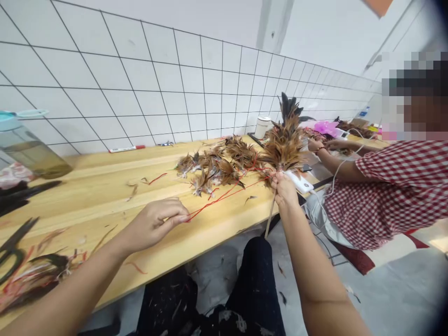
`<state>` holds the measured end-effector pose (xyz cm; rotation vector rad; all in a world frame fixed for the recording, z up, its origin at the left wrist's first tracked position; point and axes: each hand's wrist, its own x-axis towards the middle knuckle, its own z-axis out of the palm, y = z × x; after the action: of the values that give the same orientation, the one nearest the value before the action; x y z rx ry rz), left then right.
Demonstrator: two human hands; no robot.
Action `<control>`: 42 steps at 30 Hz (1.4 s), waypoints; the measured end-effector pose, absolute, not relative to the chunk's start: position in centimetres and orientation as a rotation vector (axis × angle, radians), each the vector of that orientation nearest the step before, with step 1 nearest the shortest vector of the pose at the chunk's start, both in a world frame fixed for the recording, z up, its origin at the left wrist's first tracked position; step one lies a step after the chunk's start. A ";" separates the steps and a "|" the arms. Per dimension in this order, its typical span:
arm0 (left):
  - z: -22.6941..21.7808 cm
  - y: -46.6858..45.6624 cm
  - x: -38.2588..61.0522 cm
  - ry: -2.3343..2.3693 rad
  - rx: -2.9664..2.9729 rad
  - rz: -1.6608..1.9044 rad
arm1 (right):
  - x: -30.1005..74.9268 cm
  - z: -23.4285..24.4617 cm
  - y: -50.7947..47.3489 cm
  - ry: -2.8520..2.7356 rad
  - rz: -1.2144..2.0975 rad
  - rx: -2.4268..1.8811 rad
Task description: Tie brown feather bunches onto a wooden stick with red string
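Observation:
My right hand (pixel 284 187) is closed round the stick of a feather duster (pixel 285 140), just under its brown and black feathers. The bare stick (pixel 270 217) slants down past the table's front edge. Red string (pixel 219 198) stretches from the duster's base across to my left hand (pixel 157 221), whose fingers pinch its end over the table. Between and behind the hands lie several loose feather bunches (pixel 213 168) with red string among them.
Scissors (pixel 16 247) and a feather pile (pixel 42 275) lie at the left, below a water bottle (pixel 33 147). A marker (pixel 126 149) lies near the wire grid. A white power strip (pixel 299 182) is beside my right hand. At the right sits a co-worker in a checked shirt (pixel 402 186).

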<state>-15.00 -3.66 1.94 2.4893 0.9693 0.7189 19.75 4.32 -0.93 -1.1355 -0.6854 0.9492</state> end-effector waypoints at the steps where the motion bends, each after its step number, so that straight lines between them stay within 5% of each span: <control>1: 2.0 -3.7 -15.7 1.001 2.482 0.699 | 19.7 -0.9 4.5 -0.689 0.986 -1.129; 9: -0.1 -1.2 -28.3 1.864 2.059 0.523 | 20.8 -1.2 5.6 -0.668 1.031 -1.087; 13: 1.4 -1.0 -27.9 2.201 2.300 0.957 | 19.4 -0.7 5.8 -0.803 0.954 -1.036; 16: 3.2 -1.8 -21.9 1.985 2.321 1.248 | 16.6 -0.1 5.6 -0.937 0.953 -0.986; 21: 2.6 -0.3 -10.2 1.107 1.846 1.171 | 10.5 0.3 4.3 -1.143 0.971 -0.960; 26: 0.5 2.7 -5.6 0.711 1.422 1.130 | 7.3 -0.4 2.9 -1.348 0.891 -1.056; 42: -1.6 2.2 -5.8 1.052 1.330 1.346 | 4.7 -4.4 3.1 -1.847 -0.436 -1.581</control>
<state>-5.81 2.16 -1.65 1.3302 1.0515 1.3456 4.69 3.06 -4.39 -1.5808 -1.8468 -0.4355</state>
